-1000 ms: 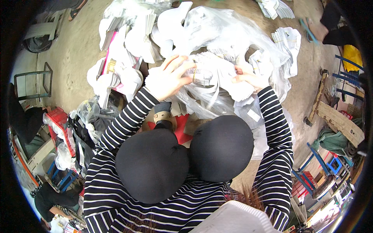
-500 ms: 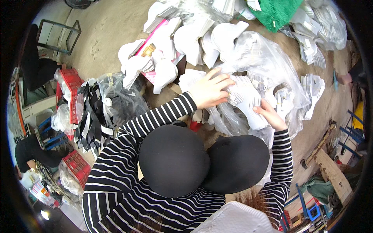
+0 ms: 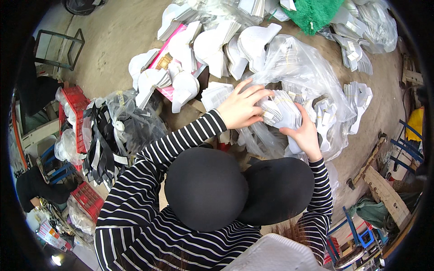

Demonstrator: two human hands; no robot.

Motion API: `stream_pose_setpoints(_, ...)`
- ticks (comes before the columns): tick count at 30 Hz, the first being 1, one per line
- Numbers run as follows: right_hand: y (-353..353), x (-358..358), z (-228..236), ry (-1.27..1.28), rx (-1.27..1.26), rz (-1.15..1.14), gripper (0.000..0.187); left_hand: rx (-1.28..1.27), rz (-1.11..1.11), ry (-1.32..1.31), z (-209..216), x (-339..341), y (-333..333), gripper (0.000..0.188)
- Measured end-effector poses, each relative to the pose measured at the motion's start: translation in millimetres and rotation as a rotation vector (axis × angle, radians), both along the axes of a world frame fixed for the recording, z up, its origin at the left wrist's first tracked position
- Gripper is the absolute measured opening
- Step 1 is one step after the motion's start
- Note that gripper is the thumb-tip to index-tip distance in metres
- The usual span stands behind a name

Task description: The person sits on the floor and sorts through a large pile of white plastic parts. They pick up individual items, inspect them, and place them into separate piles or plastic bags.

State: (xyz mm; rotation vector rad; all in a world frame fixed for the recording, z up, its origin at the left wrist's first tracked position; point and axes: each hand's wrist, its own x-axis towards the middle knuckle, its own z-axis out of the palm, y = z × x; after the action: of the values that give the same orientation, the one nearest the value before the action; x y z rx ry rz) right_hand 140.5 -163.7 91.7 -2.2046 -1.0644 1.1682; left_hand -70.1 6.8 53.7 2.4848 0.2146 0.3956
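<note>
Both my hands are on a banded stack of white, curved, insole-like sheets (image 3: 285,108), just beyond my knees. My left hand (image 3: 242,107) is at the stack's left end, with its fingers bent over the edge and its thumb below. My right hand (image 3: 305,133) grips the right side, its thumb across the near face and its fingers behind. A clear plastic bag (image 3: 294,56) with more such stacks spreads around and beyond the held one. Beside my left hand lies another white stack (image 3: 217,95).
More white stacks (image 3: 212,47) lie at the far side, some over a pink printed box (image 3: 168,49). A green sack (image 3: 316,16) is at the far right. Left are black strips (image 3: 97,142) and red crates (image 3: 74,101). A wooden plank (image 3: 384,194) lies right.
My right hand has moved up and left along the stack, and its thumb now lies across the near face. The stack has tilted and looks shorter. My left hand stays at its left end.
</note>
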Motion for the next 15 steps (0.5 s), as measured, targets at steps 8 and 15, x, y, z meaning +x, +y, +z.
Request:
stream_pose_setpoints(8,-62.2,20.6,20.3,0.445,0.157,-0.43,0.081,-0.915,0.775,-0.226,-22.9,16.1,44.0,0.061)
stream_pose_setpoints(15,-104.2,19.9,18.4,0.545,0.248,-0.648,0.072,-0.664,1.161,-0.18,-43.8,105.6,40.2,0.084)
